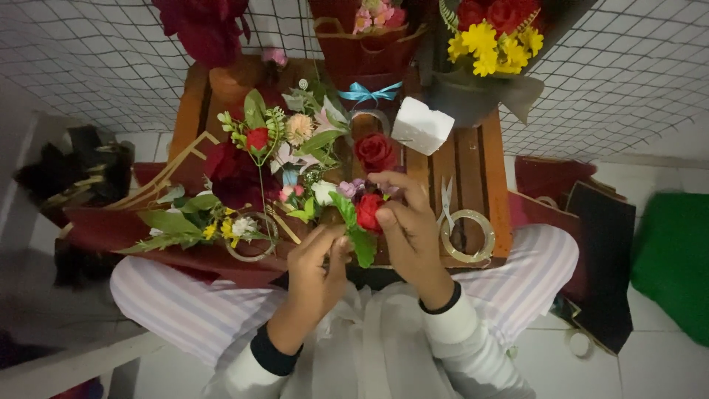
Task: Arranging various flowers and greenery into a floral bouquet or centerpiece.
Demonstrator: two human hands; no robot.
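Note:
A small posy of artificial flowers, with a red rose [367, 209], a lilac bloom [347, 189] and green leaves [360, 244], sits between my two hands over a low wooden table [473, 166]. My right hand [410, 229] curls around the rose head, thumb against it. My left hand [316, 267] pinches the stems just below the leaves. Both sleeves are white with dark cuffs.
Loose artificial flowers [284, 144] and a second red rose [375, 151] lie on the table. Also there: a white foam block [422, 125], scissors [447, 199], a tape roll [467, 236], dark red wrapping paper [111, 229]. Wrapped bouquets [491, 41] stand behind, against netting. A green bag [672, 258] is at right.

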